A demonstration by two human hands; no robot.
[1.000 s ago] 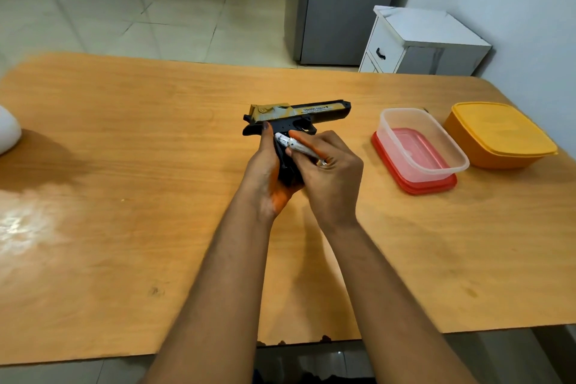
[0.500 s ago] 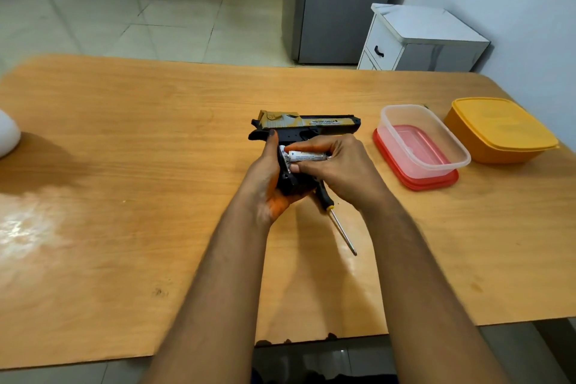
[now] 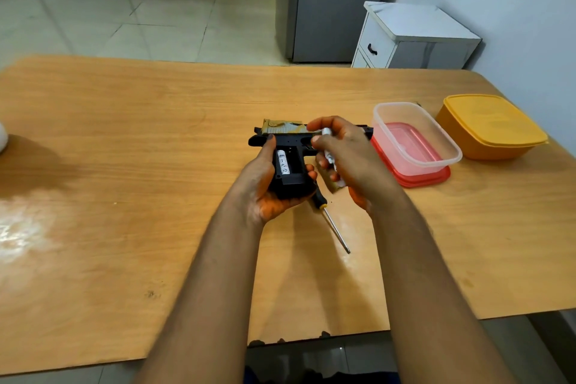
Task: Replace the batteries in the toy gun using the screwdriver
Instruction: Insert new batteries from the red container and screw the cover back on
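I log right hand [image 3: 349, 159] pinching a battery [image 3: 328, 156], left hand [image 3: 265, 187] gripping the toy gun [image 3: 288, 162] with one battery seated in its open grip, screwdriver [image 3: 330, 218] on table [image 3: 124, 134], clear tub [image 3: 414, 137] on a red lid, orange tub [image 3: 489, 126] lidded.

Both forearms reach forward from the near edge of the table [image 3: 124, 165] and draw together toward its middle. The left hand [image 3: 265, 187] is turned palm up and cupped, with the thumb stretched forward along the left side of the toy gun [image 3: 288, 162], whose grip lies in the palm; the fingertips curl up round its right side. The right hand [image 3: 349, 153] is raised just to the right of the left one, with its back toward the camera and the wrist bent. Its thumb and forefinger pinch a battery [image 3: 328, 156], and the other fingers are curled beneath. The two hands are close but not touching.
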